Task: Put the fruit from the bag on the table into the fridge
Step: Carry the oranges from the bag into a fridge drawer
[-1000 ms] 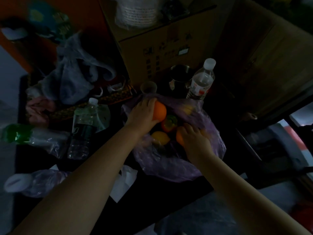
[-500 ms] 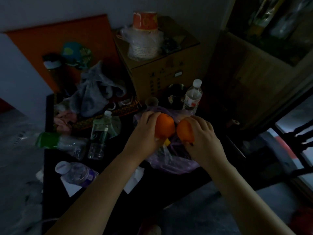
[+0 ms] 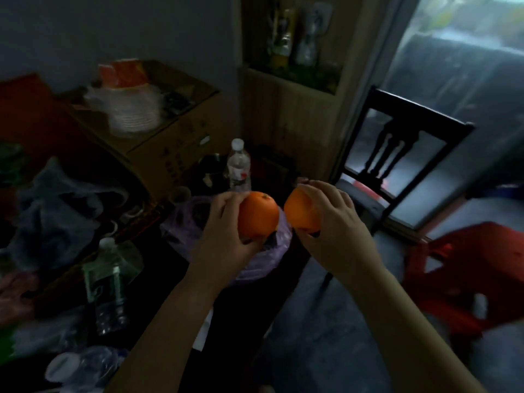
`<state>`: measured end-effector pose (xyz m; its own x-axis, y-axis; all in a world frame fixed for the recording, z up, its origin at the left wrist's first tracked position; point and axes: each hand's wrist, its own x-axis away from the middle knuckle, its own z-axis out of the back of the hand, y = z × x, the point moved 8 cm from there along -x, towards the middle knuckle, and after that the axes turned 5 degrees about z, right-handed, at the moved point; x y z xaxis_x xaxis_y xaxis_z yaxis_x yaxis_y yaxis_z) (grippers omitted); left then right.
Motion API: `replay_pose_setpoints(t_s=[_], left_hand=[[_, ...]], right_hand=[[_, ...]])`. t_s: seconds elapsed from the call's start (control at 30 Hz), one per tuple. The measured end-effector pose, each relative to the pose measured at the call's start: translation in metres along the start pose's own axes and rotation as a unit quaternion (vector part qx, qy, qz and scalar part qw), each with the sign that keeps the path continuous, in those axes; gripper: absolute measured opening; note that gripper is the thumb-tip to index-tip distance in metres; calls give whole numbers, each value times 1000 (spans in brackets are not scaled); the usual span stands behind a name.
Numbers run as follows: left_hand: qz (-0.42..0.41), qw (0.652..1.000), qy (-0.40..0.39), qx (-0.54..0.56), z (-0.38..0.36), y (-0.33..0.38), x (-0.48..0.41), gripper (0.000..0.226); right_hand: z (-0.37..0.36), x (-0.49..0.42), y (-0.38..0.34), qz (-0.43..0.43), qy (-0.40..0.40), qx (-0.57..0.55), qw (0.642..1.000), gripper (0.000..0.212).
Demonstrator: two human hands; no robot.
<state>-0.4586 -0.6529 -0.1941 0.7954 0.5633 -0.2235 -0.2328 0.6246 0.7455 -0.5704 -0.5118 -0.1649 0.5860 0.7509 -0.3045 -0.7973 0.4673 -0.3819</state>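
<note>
My left hand (image 3: 224,234) grips one orange (image 3: 258,215) with fingers curled round its left side. A second orange (image 3: 300,214) sits in my right hand (image 3: 331,222), fingers wrapped over its top. Both fruits hang side by side, a small gap between them, above the purple plastic bag (image 3: 187,222) that lies on the dark table (image 3: 158,285). The bag's contents are hidden behind my hands. No fridge shows in this view.
Water bottles (image 3: 239,165) (image 3: 109,282) stand on the cluttered table, with a cardboard box (image 3: 175,131) and grey cloth (image 3: 54,205) behind. A dark wooden chair (image 3: 397,154) and a red plastic stool (image 3: 465,268) stand to the right on the grey floor.
Both hands lifted an orange each out of the bag and raised them. The view swung up and to the right, bringing the chair and stool into sight.
</note>
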Motion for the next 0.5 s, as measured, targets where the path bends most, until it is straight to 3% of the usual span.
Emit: replay_pose_setpoints(t_s=[0.17, 0.5], left_hand=[[-69, 997, -17, 12, -18, 39, 16, 78], [-87, 996, -26, -18, -23, 93, 114, 77]], right_hand=[[36, 57, 13, -53, 53, 23, 997, 73], [76, 177, -1, -143, 100, 31, 984, 69]])
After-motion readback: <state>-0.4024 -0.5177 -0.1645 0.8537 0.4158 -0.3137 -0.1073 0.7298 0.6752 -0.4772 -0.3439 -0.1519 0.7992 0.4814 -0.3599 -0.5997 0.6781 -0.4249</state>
